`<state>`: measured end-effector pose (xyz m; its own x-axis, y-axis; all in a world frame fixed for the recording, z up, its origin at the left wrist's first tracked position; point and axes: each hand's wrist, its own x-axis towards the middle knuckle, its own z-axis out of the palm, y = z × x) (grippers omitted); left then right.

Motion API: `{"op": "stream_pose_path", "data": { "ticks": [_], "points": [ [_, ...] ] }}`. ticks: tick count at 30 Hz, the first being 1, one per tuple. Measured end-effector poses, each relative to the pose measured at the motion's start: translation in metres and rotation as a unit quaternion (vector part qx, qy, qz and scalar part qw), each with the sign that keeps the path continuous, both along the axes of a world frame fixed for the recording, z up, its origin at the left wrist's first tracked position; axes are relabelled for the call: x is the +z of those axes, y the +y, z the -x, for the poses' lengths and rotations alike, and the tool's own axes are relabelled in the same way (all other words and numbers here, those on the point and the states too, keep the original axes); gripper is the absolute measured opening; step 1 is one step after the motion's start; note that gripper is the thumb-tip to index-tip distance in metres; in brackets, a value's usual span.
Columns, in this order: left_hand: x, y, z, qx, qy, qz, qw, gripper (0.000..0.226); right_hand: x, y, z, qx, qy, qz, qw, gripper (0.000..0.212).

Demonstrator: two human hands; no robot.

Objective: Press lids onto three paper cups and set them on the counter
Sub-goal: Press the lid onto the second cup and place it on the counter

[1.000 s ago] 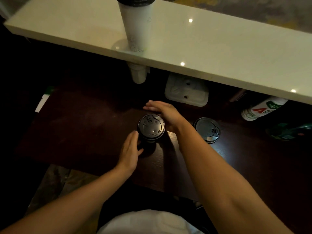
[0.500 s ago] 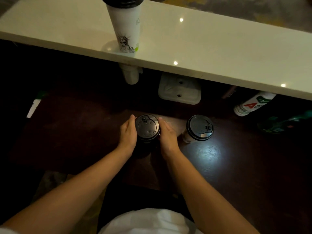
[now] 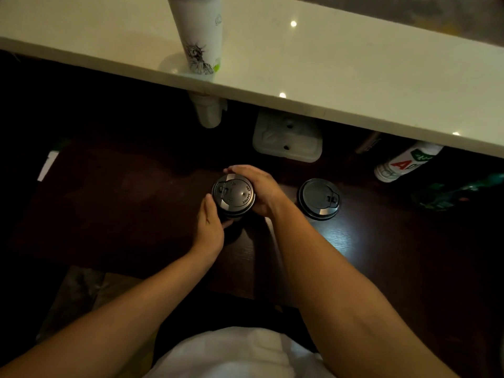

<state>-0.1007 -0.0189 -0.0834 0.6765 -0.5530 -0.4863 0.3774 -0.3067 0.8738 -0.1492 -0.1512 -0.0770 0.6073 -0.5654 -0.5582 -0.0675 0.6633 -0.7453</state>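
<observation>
A paper cup with a black lid (image 3: 233,195) stands on the dark wooden table (image 3: 136,203) in front of me. My left hand (image 3: 210,227) grips its near-left side, and my right hand (image 3: 257,186) wraps around its far-right rim. A second lidded cup (image 3: 318,199) stands to the right, untouched. A third white cup (image 3: 197,36) with a printed drawing stands on the pale counter (image 3: 354,77) above; its top is cut off by the frame.
Under the counter's edge are a white cup-shaped holder (image 3: 208,111), a white moulded tray (image 3: 287,139) and a white bottle with red and green print (image 3: 403,162) lying at the right. A dark green object (image 3: 450,192) sits at the far right.
My hands have shifted around the cup: the right one moved up over the far rim, the left one slid down to the near side. The view moved slightly.
</observation>
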Motion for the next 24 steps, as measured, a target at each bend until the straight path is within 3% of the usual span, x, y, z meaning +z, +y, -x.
{"op": "stream_pose_path", "data": {
  "ticks": [6, 8, 11, 13, 16, 18, 21, 24],
  "points": [
    [0.005, 0.005, 0.01, 0.011, 0.021, 0.027, 0.999, 0.05, 0.004, -0.009, -0.005, 0.053, 0.028, 0.04, 0.997, 0.005],
    [0.007, 0.005, 0.008, 0.009, 0.023, 0.024, 0.999, 0.049, 0.005, -0.008, -0.005, 0.038, 0.036, 0.049, 0.997, 0.011],
    [0.011, 0.005, 0.0, -0.011, 0.023, 0.009, 1.0, 0.044, 0.005, -0.002, -0.002, -0.042, 0.03, 0.003, 0.999, 0.03],
    [0.01, 0.005, -0.012, -0.043, 0.018, -0.018, 0.999, 0.044, 0.002, 0.006, 0.006, -0.129, 0.02, -0.029, 0.991, 0.028],
    [0.012, 0.005, -0.035, -0.108, -0.074, -0.05, 0.99, 0.054, -0.004, 0.023, 0.023, -0.205, 0.034, -0.028, 0.978, 0.027],
    [0.02, 0.004, -0.05, -0.193, -0.231, -0.055, 0.952, 0.07, -0.008, 0.036, 0.035, -0.191, 0.069, -0.004, 0.979, 0.035],
    [0.034, -0.002, -0.06, -0.338, -0.456, -0.042, 0.822, 0.087, -0.02, 0.052, 0.05, -0.118, 0.095, 0.073, 0.986, 0.05],
    [0.038, -0.011, -0.06, -0.424, -0.567, -0.05, 0.704, 0.094, -0.028, 0.061, 0.052, -0.003, 0.065, 0.24, 0.969, 0.061]
  ]
}}
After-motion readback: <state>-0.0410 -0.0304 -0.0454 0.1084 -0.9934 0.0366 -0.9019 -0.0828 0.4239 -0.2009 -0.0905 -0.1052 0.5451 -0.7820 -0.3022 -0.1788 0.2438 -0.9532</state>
